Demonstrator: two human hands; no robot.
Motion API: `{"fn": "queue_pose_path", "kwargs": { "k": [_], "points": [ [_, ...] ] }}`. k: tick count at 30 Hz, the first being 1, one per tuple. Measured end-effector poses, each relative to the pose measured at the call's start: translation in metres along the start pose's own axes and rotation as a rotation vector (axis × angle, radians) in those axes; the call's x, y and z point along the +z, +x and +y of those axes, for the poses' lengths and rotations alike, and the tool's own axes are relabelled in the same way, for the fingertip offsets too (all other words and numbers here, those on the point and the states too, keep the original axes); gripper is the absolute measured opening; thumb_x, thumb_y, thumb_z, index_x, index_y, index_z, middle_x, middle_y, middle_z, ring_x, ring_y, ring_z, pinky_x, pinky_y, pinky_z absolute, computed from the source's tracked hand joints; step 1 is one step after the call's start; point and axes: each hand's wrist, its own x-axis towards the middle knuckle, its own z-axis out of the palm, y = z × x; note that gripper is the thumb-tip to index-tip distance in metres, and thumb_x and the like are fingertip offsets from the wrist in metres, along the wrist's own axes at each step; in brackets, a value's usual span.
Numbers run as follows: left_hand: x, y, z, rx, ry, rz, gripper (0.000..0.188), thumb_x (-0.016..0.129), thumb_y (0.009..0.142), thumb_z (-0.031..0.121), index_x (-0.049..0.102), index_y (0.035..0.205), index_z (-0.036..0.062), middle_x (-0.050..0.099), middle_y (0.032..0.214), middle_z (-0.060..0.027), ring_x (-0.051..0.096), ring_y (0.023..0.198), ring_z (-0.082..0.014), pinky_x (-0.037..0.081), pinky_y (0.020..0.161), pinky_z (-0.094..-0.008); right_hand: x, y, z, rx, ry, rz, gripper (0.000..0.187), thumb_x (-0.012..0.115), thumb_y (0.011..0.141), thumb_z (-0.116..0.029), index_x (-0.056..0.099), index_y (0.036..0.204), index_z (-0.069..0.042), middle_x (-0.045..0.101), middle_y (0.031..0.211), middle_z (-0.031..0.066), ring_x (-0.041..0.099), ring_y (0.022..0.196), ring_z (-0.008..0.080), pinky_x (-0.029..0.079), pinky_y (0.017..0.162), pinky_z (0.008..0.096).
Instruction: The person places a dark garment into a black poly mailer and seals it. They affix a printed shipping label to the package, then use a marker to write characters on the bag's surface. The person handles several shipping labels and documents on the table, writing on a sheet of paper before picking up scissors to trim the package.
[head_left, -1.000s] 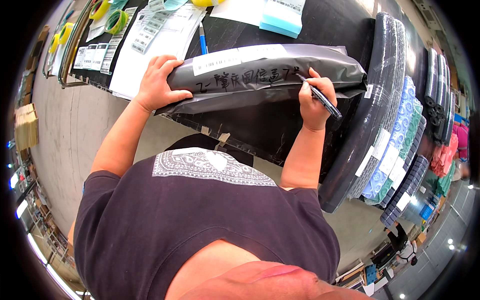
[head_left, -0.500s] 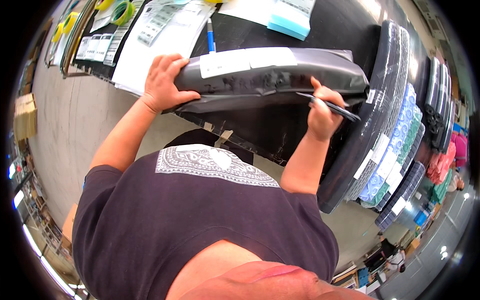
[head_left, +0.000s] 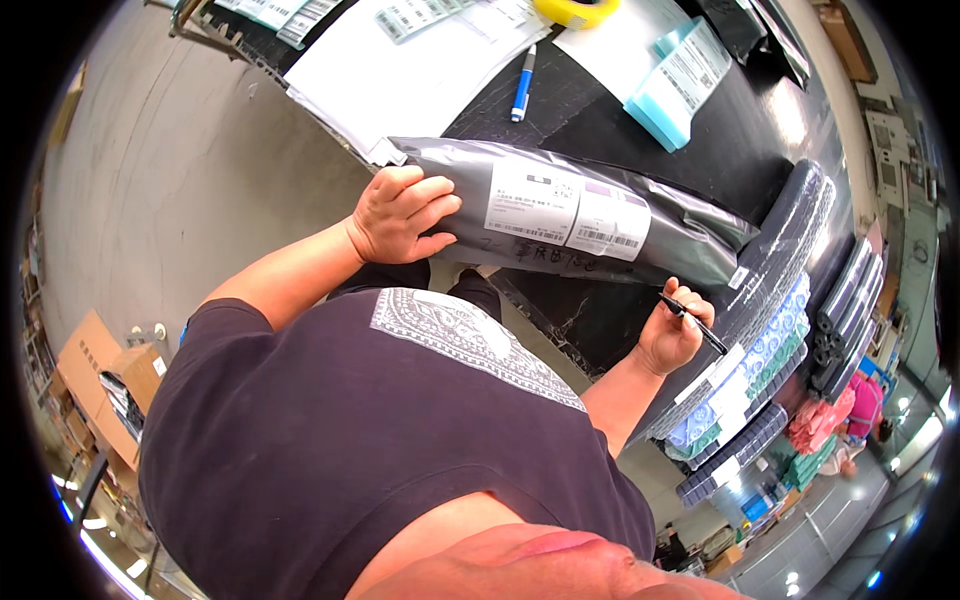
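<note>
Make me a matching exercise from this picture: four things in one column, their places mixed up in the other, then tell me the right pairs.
1. black marker
2. grey package
3. blue pen
4. yellow tape roll

A. lying on the black table beside white sheets
B. cut off by the picture's top edge
C. held in the right hand
D. gripped at one end by the left hand

Pairs: 1-C, 2-D, 3-A, 4-B

This looks like a warehouse packing area — a black-topped table [head_left: 590,125] with a yellow tape roll [head_left: 575,18], and a grey plastic parcel [head_left: 575,165] bearing white printed labels [head_left: 533,205]. Around are dark plastic-wrapped rolls [head_left: 770,262], a brown cardboard box [head_left: 95,370] and bare grey floor [head_left: 220,190].
</note>
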Motion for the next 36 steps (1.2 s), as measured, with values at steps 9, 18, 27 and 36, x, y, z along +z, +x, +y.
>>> {"fn": "queue_pose_path", "kwargs": {
  "k": [9,18,27,36],
  "points": [
    [-0.037,0.039,0.024,-0.299,-0.641,-0.062,0.097,0.056,0.088,0.062,0.022,0.150,-0.0043,0.056,0.125,-0.0142,0.048,0.117,-0.0332,0.033,0.106,-0.0438,0.125,-0.002,0.001,0.120,-0.074,-0.152,0.020,0.063,0.081,-0.002,0.060,0.100,0.003,0.064,0.093,0.0135,0.061,0.089,0.0210,0.050,0.085,0.0325],
    [-0.065,0.073,0.054,-0.442,-1.329,-0.190,0.104,0.017,0.086,0.084,-0.014,0.156,0.0136,0.034,0.153,-0.0143,0.042,0.122,-0.0220,0.032,0.101,-0.0317,0.187,-0.005,-0.009,-0.083,-0.429,-0.511,0.023,0.071,0.078,0.007,0.063,0.098,0.000,0.060,0.090,0.0051,0.056,0.077,0.0103,0.046,0.069,0.0239],
    [-0.062,0.069,0.057,-0.145,-0.810,-0.150,0.110,0.044,0.087,0.074,-0.003,0.156,0.0024,0.028,0.157,-0.0201,0.037,0.129,-0.0324,0.024,0.112,-0.0431,0.182,-0.006,-0.004,-0.264,-0.699,-0.633,0.027,0.076,0.069,0.002,0.067,0.093,-0.005,0.066,0.082,0.0081,0.063,0.074,0.0251,0.050,0.068,0.0341],
    [-0.042,0.073,0.058,-1.080,-2.213,-0.028,0.076,0.033,0.098,0.063,0.033,0.149,0.0056,0.041,0.150,-0.0133,0.048,0.114,-0.0209,0.034,0.107,-0.0384,0.165,-0.047,0.042,0.008,-0.277,-0.449,0.025,0.075,0.082,0.002,0.066,0.105,-0.001,0.068,0.094,0.0094,0.064,0.080,0.0175,0.051,0.071,0.0284]
  ]
}}
